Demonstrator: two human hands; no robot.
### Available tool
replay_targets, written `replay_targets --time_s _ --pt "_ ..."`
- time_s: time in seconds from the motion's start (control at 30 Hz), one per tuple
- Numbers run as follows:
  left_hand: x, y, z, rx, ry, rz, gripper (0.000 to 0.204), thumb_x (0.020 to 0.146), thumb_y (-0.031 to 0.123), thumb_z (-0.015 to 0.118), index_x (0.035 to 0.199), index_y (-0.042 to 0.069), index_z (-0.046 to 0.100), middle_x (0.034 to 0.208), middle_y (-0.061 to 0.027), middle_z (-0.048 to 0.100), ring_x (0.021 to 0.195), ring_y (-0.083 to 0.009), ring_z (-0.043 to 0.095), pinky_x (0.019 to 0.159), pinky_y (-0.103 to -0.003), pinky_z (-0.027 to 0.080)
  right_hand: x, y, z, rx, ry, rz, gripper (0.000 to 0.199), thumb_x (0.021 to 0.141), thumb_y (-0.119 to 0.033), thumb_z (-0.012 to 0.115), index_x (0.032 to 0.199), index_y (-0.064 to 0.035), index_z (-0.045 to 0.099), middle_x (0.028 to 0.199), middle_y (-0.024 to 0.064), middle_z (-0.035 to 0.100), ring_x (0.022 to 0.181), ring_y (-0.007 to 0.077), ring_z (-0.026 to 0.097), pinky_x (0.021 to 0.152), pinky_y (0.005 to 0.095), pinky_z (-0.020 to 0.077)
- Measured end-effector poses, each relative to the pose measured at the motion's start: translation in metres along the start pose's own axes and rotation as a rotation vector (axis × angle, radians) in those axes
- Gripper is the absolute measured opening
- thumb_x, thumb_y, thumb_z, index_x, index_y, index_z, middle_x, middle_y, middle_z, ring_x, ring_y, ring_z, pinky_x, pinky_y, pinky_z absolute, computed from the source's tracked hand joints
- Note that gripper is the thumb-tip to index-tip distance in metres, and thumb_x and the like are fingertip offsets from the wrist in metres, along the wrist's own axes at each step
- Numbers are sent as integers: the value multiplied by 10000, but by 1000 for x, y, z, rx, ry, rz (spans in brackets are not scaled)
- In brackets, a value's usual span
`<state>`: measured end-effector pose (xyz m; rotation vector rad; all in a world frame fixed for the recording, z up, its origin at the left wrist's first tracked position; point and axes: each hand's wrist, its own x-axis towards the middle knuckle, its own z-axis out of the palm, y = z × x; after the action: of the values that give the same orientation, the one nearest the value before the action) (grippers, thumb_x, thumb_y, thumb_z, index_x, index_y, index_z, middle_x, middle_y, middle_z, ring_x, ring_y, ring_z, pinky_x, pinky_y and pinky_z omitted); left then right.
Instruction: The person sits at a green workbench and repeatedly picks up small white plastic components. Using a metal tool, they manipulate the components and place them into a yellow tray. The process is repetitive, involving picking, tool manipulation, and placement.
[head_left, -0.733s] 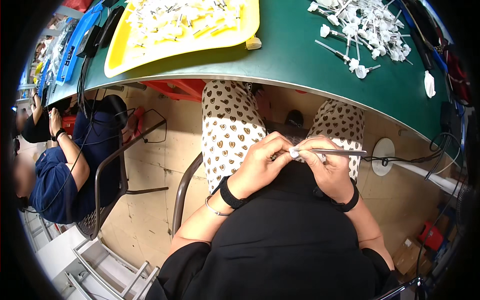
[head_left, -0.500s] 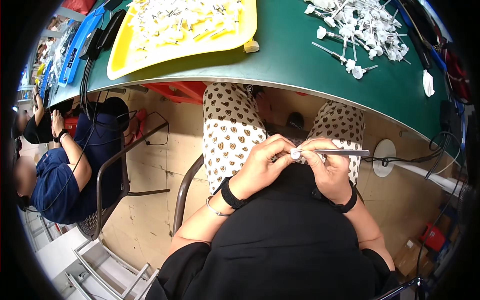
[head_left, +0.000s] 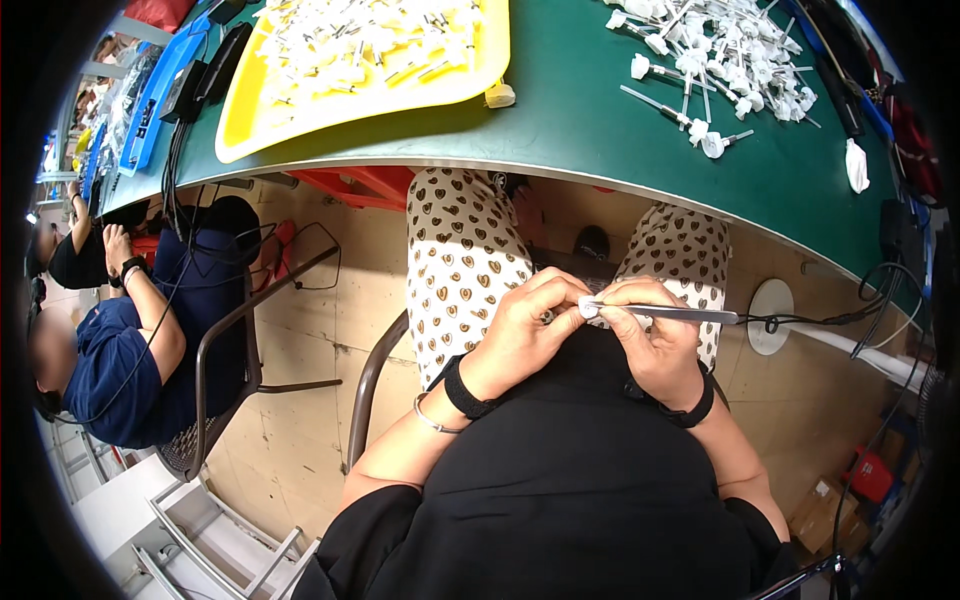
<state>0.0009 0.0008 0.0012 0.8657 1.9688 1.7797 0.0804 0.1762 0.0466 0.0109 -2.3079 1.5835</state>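
Note:
Over my lap, my left hand (head_left: 535,325) pinches a small white plastic part (head_left: 588,307) between thumb and fingertips. My right hand (head_left: 655,335) is closed on a pair of grey metal tweezers (head_left: 690,313); their tips meet the white part, and the back end points to the right. Fingers hide much of the part. Beyond my knees on the green table (head_left: 570,120) lies a loose heap of white plastic pieces with thin metal stems (head_left: 735,60). More such pieces fill a yellow tray (head_left: 245,135) to the left of that heap.
A single yellowish piece (head_left: 500,96) rests beside the tray. At the table's right lie a white object (head_left: 856,166) and dark cables (head_left: 880,300). On the left, another person (head_left: 125,350) sits on a metal-framed chair (head_left: 205,390). Blue trays (head_left: 160,95) stand at the far left.
The tweezers have tilted slightly, their back end now lower. Both hands stay in nearly the same place, with the white part still pinched. The seated person's hands have shifted a little.

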Motion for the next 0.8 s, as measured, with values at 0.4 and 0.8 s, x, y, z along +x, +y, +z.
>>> replay_targets --time_s 0.4,0.8 --pt "0 8 -3 275 99 122 214 820 -105 768 983 13 694 1004 -110 697 897 -266 701 760 -346 577 -1 2 1 18 -26 89 57 973 -21 728 1009 23 717 948 116 745 831 221 709 756 334 566" --pt "0 14 -7 237 150 121 310 848 -99 771 1137 -2 716 970 -110 691 815 -222 689 694 -311 560 -9 4 0 260 51 169 108 988 -6 708 1090 24 686 1048 127 728 894 171 689 792 297 557"
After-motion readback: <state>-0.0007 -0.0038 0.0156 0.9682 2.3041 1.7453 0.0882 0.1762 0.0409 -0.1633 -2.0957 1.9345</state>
